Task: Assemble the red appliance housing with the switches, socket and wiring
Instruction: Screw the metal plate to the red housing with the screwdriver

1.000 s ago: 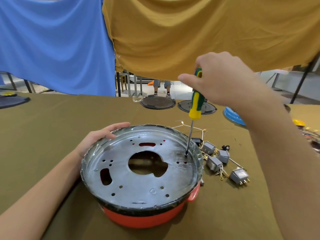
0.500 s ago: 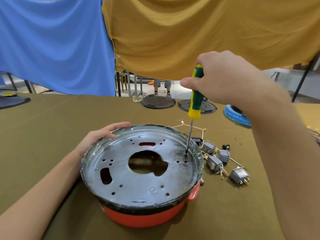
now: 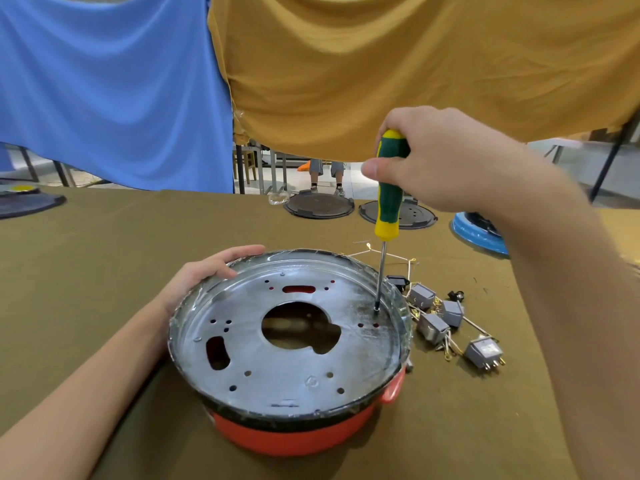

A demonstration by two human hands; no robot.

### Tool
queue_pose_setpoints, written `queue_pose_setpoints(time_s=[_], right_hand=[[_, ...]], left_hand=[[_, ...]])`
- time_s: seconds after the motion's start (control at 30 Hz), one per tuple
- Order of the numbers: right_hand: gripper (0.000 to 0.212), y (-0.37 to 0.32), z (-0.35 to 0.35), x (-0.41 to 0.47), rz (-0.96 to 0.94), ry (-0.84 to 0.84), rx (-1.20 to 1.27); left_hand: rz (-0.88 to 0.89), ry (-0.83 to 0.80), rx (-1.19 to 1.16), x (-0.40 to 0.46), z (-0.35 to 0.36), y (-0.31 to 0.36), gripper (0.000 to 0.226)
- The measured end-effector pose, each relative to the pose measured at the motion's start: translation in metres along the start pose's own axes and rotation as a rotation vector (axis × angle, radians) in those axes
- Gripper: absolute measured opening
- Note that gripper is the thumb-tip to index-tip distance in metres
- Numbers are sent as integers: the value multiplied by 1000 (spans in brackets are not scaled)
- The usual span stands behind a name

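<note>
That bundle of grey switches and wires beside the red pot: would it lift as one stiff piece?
Probably not. The grey switches look joined only by thin wires lying in loose bends, so they would likely dangle and swing. They seem small and light. The bare prongs on the nearest one could snag the table cloth.

No legible text or labels anywhere.
</note>
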State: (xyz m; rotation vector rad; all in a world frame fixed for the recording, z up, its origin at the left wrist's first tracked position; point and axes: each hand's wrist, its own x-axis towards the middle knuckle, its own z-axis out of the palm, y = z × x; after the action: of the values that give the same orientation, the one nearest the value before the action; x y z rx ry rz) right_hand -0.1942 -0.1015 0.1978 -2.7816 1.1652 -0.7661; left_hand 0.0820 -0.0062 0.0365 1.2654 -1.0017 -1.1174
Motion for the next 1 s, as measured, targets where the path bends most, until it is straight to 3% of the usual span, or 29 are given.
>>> queue_pose_setpoints(time_s=[0.13, 0.37, 0.57, 0.73, 0.9, 1.0], right_hand=[[35, 0, 8, 2, 9, 54, -13], [23, 10, 14, 6, -185, 121, 291], [26, 1, 41, 12, -332, 272, 516], [25, 11, 46, 17, -354, 183, 539], [26, 6, 58, 18, -354, 521, 565], [29, 3, 60, 20, -337, 597, 600]], left_hand=[[6, 5, 1, -1, 0, 0, 51], [27, 97, -41, -3, 1, 0, 51], [33, 132, -29, -8, -1, 4, 53], [56, 224, 42, -7, -5, 8, 57], [38, 210, 71, -9, -4, 8, 56], [42, 217, 57, -9, -4, 9, 55]])
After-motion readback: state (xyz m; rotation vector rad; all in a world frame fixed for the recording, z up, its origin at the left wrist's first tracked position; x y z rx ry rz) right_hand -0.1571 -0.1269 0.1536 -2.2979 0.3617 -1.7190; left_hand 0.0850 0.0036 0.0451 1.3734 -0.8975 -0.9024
